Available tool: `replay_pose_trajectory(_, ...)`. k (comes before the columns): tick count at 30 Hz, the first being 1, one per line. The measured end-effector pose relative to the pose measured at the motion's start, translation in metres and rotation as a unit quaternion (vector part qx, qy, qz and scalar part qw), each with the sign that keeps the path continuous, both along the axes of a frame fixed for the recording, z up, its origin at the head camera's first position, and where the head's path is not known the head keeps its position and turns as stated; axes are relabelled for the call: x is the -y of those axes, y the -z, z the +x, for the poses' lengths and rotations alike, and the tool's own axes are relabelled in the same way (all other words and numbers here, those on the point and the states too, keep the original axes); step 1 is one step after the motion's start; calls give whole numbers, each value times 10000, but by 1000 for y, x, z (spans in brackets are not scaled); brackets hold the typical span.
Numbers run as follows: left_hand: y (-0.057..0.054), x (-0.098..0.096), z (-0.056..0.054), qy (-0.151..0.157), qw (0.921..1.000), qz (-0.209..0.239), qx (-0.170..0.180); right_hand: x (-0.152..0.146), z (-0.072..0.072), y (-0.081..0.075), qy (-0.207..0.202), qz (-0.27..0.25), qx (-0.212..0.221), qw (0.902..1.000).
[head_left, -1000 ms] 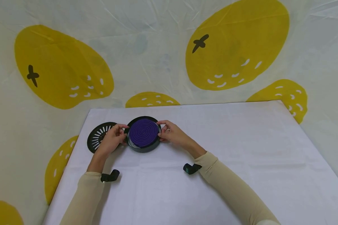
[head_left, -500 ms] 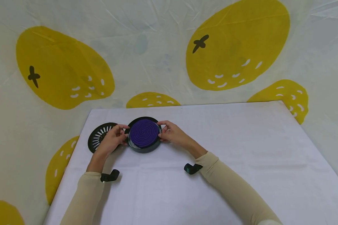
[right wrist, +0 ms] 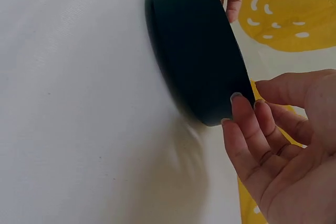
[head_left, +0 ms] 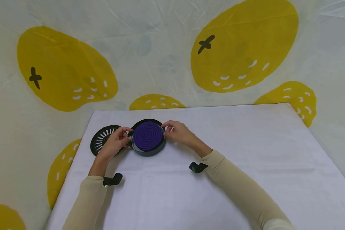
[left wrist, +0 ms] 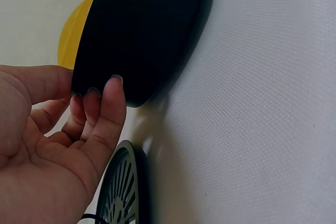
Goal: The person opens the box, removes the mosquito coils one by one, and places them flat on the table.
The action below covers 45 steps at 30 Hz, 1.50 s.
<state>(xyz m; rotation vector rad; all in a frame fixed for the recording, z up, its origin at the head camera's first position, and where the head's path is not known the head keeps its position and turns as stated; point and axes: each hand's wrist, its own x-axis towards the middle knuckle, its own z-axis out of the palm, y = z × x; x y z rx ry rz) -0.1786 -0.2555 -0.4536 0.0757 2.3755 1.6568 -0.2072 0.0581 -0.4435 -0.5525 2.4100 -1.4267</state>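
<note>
Flanking a round dark dish [head_left: 149, 153] on the far left part of the table, the left hand [head_left: 114, 142] and the right hand [head_left: 181, 133] each grasp it lightly by thumb and fingertips, low on the rim and outer wall. Holding it from opposite sides probably keeps it level and steady, and leaves its top uncovered. Inside sits a purple spiral coil [head_left: 147, 135], nudged off centre, so a pale crescent of the interior shows at the lower left; whether the fingertips also touch the coil is hard to tell. A slotted black lid [head_left: 101, 140] lies flat just left of the dish, partly behind the left hand, presumably put aside so the dish stays accessible.

A white cloth [head_left: 233, 143], faintly creased and finely woven, covers the table, and soft shadows fall below the hands. Beyond it hangs a pale backdrop [head_left: 149, 64] printed with large yellow fruit
</note>
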Motion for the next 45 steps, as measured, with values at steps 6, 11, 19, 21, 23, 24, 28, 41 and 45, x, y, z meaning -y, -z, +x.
replay_pose_trajectory(6,0,1,0,-2,10000,25,13,2,-5,-7,72,88,-161,9998)
replay_pose_trajectory(11,0,0,0,10,10000,82,38,6,-10,-14,58,211,-283,9994)
replay_pose_trajectory(19,2,1,-1,25,9998,155,92,14,-18,-22,-67,481,-365,9982)
replay_pose_trajectory(21,2,1,-2,32,9998,157,90,17,-19,-24,-100,568,-404,9975)
replay_pose_trajectory(23,2,2,-2,20,9998,149,91,20,-21,-27,-142,618,-436,9970)
replay_pose_trajectory(24,2,2,-2,9,9999,145,94,21,-22,-28,-167,630,-432,9969)
replay_pose_trajectory(28,2,2,-2,9,9998,135,117,26,-25,-34,-277,726,-401,9962)
replay_pose_trajectory(41,3,1,-2,58,9998,172,123,38,-27,-29,-479,475,46,9977)
replay_pose_trajectory(45,3,1,-1,70,9998,163,98,40,-24,-27,-428,269,70,9987)
